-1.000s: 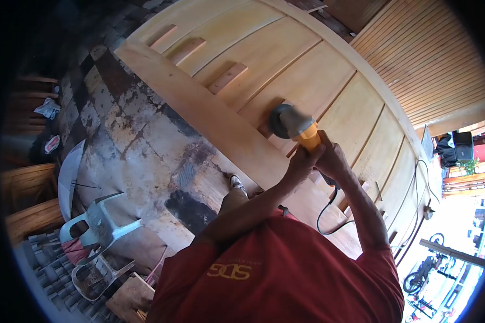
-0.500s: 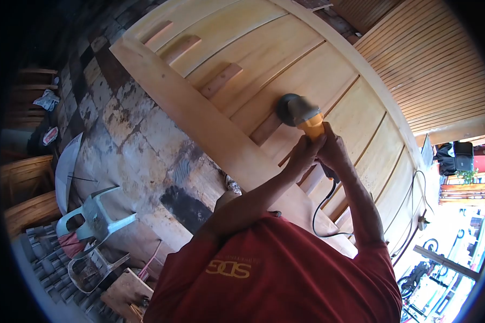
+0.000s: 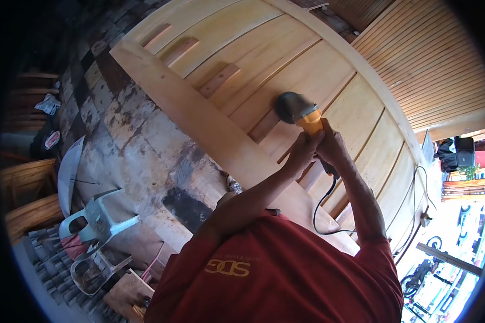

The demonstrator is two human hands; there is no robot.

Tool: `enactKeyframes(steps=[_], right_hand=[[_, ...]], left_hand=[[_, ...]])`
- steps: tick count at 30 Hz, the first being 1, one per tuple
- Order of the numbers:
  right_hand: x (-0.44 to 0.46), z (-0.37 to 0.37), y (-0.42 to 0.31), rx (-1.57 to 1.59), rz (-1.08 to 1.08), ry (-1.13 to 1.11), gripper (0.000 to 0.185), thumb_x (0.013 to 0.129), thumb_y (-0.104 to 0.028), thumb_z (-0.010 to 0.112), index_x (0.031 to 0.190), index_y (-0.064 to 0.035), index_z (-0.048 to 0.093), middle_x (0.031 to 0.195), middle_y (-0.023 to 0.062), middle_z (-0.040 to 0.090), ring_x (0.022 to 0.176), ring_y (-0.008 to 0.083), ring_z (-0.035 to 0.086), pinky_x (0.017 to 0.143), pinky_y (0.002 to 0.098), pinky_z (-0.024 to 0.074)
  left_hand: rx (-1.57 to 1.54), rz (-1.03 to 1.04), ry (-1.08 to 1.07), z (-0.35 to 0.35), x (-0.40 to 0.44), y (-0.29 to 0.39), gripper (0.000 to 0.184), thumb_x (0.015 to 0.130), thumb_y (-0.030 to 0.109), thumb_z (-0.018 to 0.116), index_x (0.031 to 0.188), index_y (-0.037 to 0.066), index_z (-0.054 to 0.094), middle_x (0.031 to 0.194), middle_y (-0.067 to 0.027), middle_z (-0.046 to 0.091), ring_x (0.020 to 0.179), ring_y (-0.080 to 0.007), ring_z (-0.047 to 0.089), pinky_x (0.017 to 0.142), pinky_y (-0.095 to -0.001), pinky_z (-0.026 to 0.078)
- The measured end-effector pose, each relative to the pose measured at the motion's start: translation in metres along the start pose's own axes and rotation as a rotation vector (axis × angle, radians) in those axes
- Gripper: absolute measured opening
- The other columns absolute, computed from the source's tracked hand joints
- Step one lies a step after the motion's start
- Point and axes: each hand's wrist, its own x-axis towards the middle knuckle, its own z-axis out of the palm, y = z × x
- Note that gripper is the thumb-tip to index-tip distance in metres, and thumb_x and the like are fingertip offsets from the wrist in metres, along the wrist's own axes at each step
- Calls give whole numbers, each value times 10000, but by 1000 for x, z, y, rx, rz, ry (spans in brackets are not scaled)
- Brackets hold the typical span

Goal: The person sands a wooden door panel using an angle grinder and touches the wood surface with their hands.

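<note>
My left hand (image 3: 303,153) and my right hand (image 3: 334,145) are wrapped together around the yellow body of an angle grinder (image 3: 311,123). Its dark round disc (image 3: 286,106) rests at or just over a large pale wooden panel (image 3: 264,59), close to a reddish wood block (image 3: 265,127); whether it touches cannot be made out. The grinder's head is blurred. A black power cord (image 3: 319,207) hangs from the tool's rear end and loops beside my right forearm.
More wood blocks (image 3: 220,81) stick up along the panel's frame. On the left, a pale plastic chair (image 3: 99,218) and an umbrella (image 3: 70,175) stand on the stained tiled floor (image 3: 140,129). A slatted wooden panel (image 3: 436,59) stands at right, with cables (image 3: 415,199) below it.
The grinder and both hands have shifted slightly to the left and up along the panel. My grip on the tool is the same.
</note>
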Motion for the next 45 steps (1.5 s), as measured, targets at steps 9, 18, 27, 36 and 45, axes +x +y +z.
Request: enactKeyframes(steps=[9,18,27,36,45], right_hand=[[-16,8,3,-50,-9,-45,549,893,-295,794,1323,-110,507,957,252,761,921,486,742,765,567,600],[-26,3,12,-25,-79,-9,523,908,-322,790,1295,-111,509,902,238,760,898,491,741,748,557,601],[-29,0,16,-39,-69,-23,506,914,-321,777,1292,-117,511,904,255,749,912,501,734,739,564,599],[-16,-3,16,-57,-57,-3,553,887,-303,801,1321,-128,506,931,248,760,913,488,743,748,560,603],[-13,-1,21,-80,-17,-17,594,843,-275,822,1326,-126,511,945,238,763,927,488,743,770,558,608]], left_hand=[[-48,185,40,-6,-12,-39,697,1039,468,715,1478,-7,458,1290,-152,651,1136,-188,695,872,-326,629],[37,177,45,1,-10,-44,793,1013,547,718,1478,-33,443,1283,-183,665,1165,-226,699,909,-364,617],[3,228,74,9,-1,-63,805,1010,566,716,1456,-45,441,1267,-181,663,1116,-233,710,889,-376,613],[23,216,50,9,7,-44,811,1016,562,710,1446,-68,432,1290,-189,660,1097,-233,712,907,-375,596],[101,179,-25,-4,23,-51,627,1050,460,702,1411,-20,525,1254,-121,692,1106,-177,703,926,-351,583]])
